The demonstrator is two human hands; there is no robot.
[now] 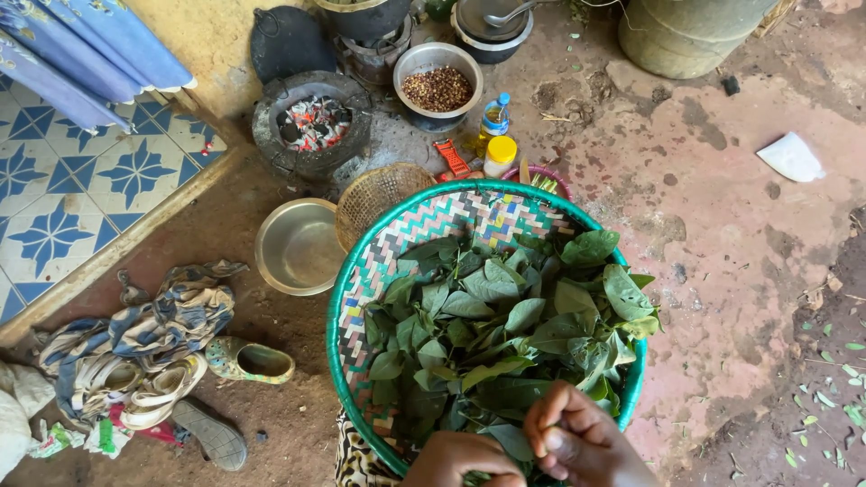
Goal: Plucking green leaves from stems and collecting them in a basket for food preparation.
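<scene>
A round woven tray [410, 236] with a green rim rests on my lap, piled with green leaves [505, 329]. At its near edge my left hand [462, 460] is curled over a few leaves and stems. Touching it on the right, my right hand [577, 437] has its fingers closed on a leaf stem. Both hands are cut off by the bottom of the view.
On the dirt floor beyond the tray: an empty metal bowl [298, 245], a small woven basket [379, 194], a charcoal stove with embers [311, 124], a bowl of brown beans [437, 87], a bottle and jar [494, 135]. Sandals and cloth [153, 352] lie left; tiled floor [63, 180] far left.
</scene>
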